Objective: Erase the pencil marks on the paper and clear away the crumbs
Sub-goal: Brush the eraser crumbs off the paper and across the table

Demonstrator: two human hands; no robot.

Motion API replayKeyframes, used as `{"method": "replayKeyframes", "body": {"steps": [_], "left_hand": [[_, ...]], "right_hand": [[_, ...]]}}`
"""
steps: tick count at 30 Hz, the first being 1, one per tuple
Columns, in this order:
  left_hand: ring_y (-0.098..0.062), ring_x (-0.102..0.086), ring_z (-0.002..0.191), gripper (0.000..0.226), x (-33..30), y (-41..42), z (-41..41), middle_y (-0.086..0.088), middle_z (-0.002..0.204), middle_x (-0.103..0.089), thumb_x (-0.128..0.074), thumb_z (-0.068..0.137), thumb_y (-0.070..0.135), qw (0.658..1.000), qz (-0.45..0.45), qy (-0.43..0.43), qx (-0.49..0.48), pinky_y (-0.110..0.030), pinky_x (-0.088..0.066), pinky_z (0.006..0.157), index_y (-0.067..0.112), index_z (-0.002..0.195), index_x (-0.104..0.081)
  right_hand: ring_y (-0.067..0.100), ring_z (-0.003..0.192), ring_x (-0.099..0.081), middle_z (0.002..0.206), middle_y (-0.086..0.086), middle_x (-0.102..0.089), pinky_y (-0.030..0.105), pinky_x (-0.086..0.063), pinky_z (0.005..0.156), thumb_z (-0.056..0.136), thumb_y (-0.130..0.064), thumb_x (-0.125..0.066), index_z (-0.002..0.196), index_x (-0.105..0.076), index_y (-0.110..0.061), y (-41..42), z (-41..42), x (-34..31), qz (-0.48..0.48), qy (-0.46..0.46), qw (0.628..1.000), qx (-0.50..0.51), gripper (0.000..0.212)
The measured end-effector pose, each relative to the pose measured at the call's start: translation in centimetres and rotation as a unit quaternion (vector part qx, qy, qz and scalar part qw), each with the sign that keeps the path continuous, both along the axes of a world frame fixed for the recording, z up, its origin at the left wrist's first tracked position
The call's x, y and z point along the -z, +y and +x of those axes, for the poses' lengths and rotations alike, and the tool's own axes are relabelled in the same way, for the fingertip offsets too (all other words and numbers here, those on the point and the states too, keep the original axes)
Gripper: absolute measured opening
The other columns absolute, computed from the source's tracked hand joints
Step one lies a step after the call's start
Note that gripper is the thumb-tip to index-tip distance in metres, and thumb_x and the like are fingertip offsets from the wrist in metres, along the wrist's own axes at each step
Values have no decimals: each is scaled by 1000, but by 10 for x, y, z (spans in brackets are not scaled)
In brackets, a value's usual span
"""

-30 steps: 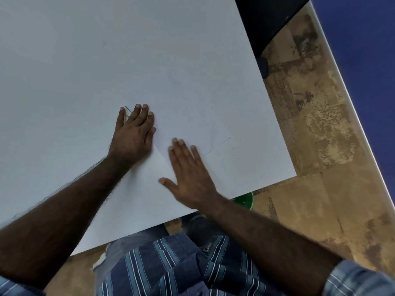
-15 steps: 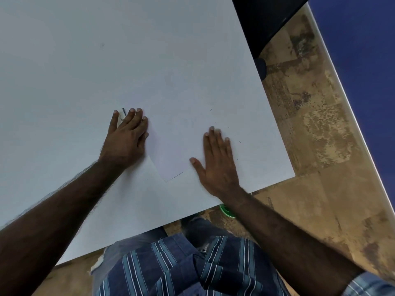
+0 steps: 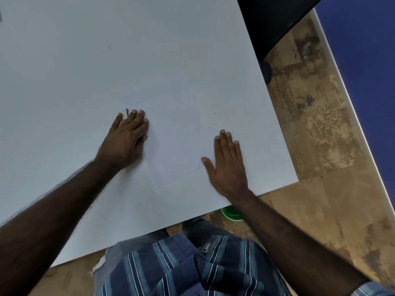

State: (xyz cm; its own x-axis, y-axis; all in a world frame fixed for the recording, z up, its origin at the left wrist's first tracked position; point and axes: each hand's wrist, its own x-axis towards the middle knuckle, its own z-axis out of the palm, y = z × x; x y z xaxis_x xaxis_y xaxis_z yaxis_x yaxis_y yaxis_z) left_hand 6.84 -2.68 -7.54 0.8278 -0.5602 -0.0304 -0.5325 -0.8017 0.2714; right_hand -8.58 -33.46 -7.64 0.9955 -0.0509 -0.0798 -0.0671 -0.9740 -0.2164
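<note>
Left hand (image 3: 126, 137) lies flat at frame centre, fingers together over a white eraser (image 3: 123, 118); right hand (image 3: 229, 165), spread flat, presses the paper (image 3: 179, 150) lower right.

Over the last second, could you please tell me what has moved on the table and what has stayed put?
The right hand swept flat to the right, off the paper toward the table's right edge, pushing dark crumbs that way. Nothing was grasped or released. The left hand stays pressed on the paper's left edge, over the eraser.
</note>
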Motion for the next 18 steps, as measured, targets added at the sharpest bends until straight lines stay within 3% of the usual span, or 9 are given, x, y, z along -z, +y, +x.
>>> {"method": "replayKeyframes", "body": {"steps": [4, 9, 12, 14, 18], "left_hand": [[-39, -39, 149, 42, -4, 3, 5, -20, 159, -44, -57, 100, 13, 997, -50, -46, -40, -52, -31, 120, 1, 140, -56], [-43, -52, 129, 45, -18, 1, 15, -17, 143, -59, -67, 95, 26, 967, -55, -12, -250, -50, -40, 106, 7, 135, -62], [-44, -57, 113, 29, -14, 6, 23, -16, 122, -67, -63, 96, 20, 971, -62, -3, -231, -44, -46, 95, 5, 120, -68], [-42, -59, 99, 18, -13, 10, 27, -15, 102, -66, -56, 99, 18, 972, -72, -19, -221, -38, -45, 78, 7, 102, -69], [-39, -57, 80, 25, -16, 13, 31, -13, 81, -58, -52, 99, 19, 972, -88, -16, -219, -35, -39, 69, 8, 80, -61]], "right_hand": [[22, 165, -8, 177, 11, -16, 45, -12, 135, 113, -54, -35, 166, -30, -5, -1, -4, -8, 52, -42, 998, 9, 72], [21, 162, -26, 170, 10, -36, 43, -26, 131, 112, -41, -49, 157, -48, -5, 20, -7, -14, 119, -85, 989, 12, 58], [25, 155, -40, 162, 12, -49, 47, -35, 126, 109, -32, -58, 148, -59, -3, 25, -8, -8, 115, -111, 987, -14, 48], [26, 151, -46, 157, 13, -55, 48, -39, 124, 107, -27, -63, 143, -64, -2, 24, -9, -6, 119, -122, 985, -28, 44], [24, 146, -52, 152, 10, -61, 45, -42, 122, 105, -25, -67, 139, -68, -5, 21, -7, -11, 145, -129, 981, -16, 39]]}}
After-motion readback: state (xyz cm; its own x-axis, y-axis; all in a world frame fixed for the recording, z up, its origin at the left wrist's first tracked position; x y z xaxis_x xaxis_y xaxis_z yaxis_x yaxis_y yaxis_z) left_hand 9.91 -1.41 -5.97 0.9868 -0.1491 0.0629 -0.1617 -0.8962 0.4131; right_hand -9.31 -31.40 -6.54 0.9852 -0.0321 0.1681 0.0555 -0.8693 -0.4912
